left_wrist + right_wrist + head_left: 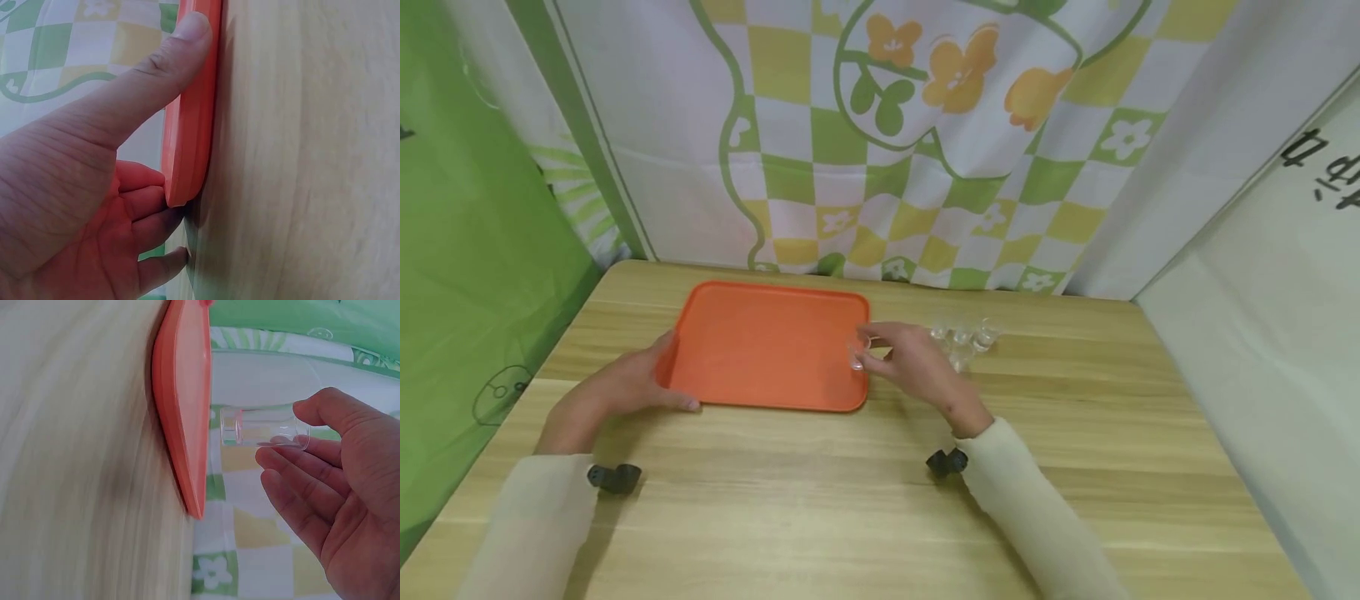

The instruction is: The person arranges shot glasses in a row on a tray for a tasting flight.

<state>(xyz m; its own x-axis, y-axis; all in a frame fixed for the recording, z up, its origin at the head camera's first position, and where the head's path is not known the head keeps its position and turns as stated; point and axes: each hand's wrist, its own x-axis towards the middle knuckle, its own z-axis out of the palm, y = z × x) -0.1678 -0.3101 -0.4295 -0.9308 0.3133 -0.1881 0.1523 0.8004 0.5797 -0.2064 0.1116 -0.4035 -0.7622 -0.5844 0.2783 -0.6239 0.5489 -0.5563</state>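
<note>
An orange-red rectangular tray (pixel 767 346) lies on the wooden table. My left hand (pixel 636 379) holds its near left corner; the thumb lies along the front rim and the fingers touch the left side. In the left wrist view the tray's outer wall (pixel 190 144) shows between thumb and fingertips. My right hand (pixel 917 362) pinches a small clear shot glass (pixel 265 427) near its rim, between thumb and fingers. The glass is upright above the tray's right end, its thick base apart from the tray in the right wrist view.
Several more clear shot glasses (pixel 962 337) stand close together on the table (pixel 820 500), to the right of the tray. A patterned curtain (pixel 910 167) hangs along the back edge. Green cloth (pixel 482 250) is at the left and a white sheet (pixel 1262 275) at the right.
</note>
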